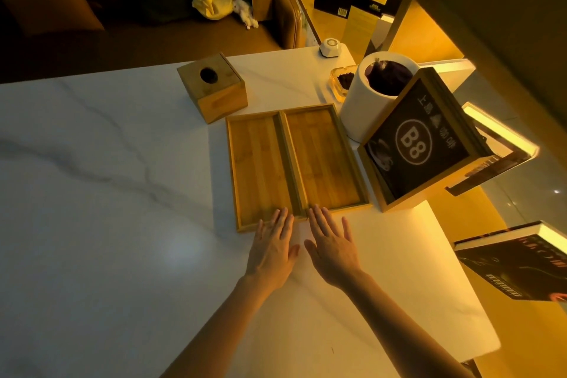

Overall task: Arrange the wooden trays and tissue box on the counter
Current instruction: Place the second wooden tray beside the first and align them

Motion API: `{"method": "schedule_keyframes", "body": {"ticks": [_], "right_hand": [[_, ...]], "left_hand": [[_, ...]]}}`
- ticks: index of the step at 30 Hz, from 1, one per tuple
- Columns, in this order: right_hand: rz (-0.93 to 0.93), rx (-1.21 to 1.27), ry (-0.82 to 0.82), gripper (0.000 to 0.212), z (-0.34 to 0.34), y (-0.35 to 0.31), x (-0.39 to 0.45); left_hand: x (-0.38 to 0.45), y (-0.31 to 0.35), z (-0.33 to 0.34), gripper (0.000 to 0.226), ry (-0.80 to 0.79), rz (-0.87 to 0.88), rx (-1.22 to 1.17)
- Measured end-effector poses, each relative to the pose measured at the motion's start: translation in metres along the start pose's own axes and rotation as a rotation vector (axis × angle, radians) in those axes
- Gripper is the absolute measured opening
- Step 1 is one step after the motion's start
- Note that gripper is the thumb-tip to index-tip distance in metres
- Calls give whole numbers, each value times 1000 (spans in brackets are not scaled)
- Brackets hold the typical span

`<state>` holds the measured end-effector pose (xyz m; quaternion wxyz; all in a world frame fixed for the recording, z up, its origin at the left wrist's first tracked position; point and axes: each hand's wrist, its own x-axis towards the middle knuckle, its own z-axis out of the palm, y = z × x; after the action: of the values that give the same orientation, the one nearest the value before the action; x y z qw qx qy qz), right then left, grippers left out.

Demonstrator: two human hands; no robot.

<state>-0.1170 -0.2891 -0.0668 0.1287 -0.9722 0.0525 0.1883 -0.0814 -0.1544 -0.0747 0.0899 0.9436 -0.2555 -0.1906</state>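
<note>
I see a white bin point(365, 101), a glass ashtray point(339, 83) and a framed B8 sign point(420, 144) crowding the right of the two wooden trays point(294, 163). The trays lie touching side by side, long axes running away from me, mid-table point(107, 193). The tissue box point(214, 89) sits beyond their far left corner. My left hand point(271, 248) and right hand point(333, 245) are flat and spread, holding nothing, fingertips at the trays' near edges. Bare room lies left.

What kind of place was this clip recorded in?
Probably a cafe, bar or lounge rather than a home: a framed table sign marked B8, a glass ashtray and a white call button sit on the marble counter.
</note>
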Motion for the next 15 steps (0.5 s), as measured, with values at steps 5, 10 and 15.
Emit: {"method": "schedule_keyframes", "body": {"ticks": [5,10,15], "right_hand": [[5,15,-9,60,-2,-1,1],[6,3,-13,60,-4,-2,0],[12,-7,-19,61,-2,-2,0]], "left_hand": [[-1,-1,1,65,4,21,15],[0,-2,1,65,2,21,-1],[2,-4,0,65,7,19,-22]]}}
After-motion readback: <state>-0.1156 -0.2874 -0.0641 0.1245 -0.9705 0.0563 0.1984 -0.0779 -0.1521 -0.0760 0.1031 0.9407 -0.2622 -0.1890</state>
